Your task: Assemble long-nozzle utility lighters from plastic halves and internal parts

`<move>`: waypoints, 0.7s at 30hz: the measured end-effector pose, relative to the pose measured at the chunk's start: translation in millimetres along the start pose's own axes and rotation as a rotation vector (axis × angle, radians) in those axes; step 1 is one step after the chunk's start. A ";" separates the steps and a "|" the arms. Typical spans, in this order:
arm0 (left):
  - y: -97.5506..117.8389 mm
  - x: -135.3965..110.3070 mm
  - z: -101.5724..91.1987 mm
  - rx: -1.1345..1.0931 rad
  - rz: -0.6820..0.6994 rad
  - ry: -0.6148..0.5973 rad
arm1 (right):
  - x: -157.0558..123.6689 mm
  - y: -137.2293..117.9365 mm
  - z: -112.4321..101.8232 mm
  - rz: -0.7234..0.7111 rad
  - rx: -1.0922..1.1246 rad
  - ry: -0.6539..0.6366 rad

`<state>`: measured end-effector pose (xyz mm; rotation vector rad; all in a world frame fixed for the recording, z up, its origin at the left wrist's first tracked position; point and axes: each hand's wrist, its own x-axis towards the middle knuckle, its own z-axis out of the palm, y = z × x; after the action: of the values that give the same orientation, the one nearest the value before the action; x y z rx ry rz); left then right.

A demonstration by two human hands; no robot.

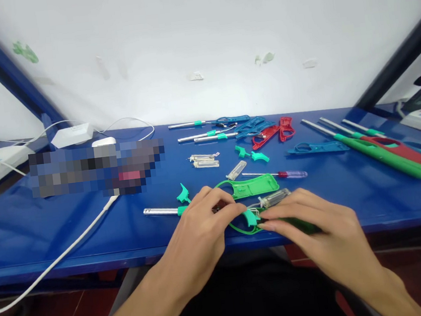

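Observation:
Near the table's front edge lies a green lighter half-shell (237,227), its looped end showing between my hands. A teal trigger (251,218) sits in that loop. My left hand (206,219) is closed at the shell's left side, its thumb tip by the trigger. My right hand (316,217) pinches the trigger's right edge between thumb and forefinger, and its palm hides the shell's handle. Just behind lie a clear fuel tank (276,197) and a second green half-shell (257,185). A metal lighter tube (161,211) sticks out left of my left hand.
Around them on the blue table (100,226) are a screwdriver (292,174), loose teal triggers (259,157), clear tanks (205,162), blue shells (318,148) and red shells (286,129). Several whole lighters (392,155) lie right. A white cable (71,242) crosses the left side.

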<state>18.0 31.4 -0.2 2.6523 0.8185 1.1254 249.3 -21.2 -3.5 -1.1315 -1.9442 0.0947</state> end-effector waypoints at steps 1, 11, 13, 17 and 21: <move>0.2 -0.7 -0.1 0.004 0.000 0.002 | 0.0 0.0 0.1 0.001 0.000 0.002; -0.2 -2.6 0.0 0.032 0.027 0.010 | 0.5 -0.6 0.2 0.032 0.006 0.021; 0.5 -1.5 -1.3 0.038 0.038 -0.004 | 0.0 -0.4 0.5 0.035 0.007 0.022; 7.3 -0.3 -6.2 0.069 0.031 -0.073 | -0.8 0.9 -2.0 0.006 0.002 0.008; 16.7 -0.5 -8.8 0.036 -0.006 -0.083 | -1.0 2.0 -7.5 0.011 0.018 -0.054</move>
<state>18.7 16.4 11.3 2.7038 0.8391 1.0003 256.1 -23.3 -0.4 -1.1385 -1.9810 0.1506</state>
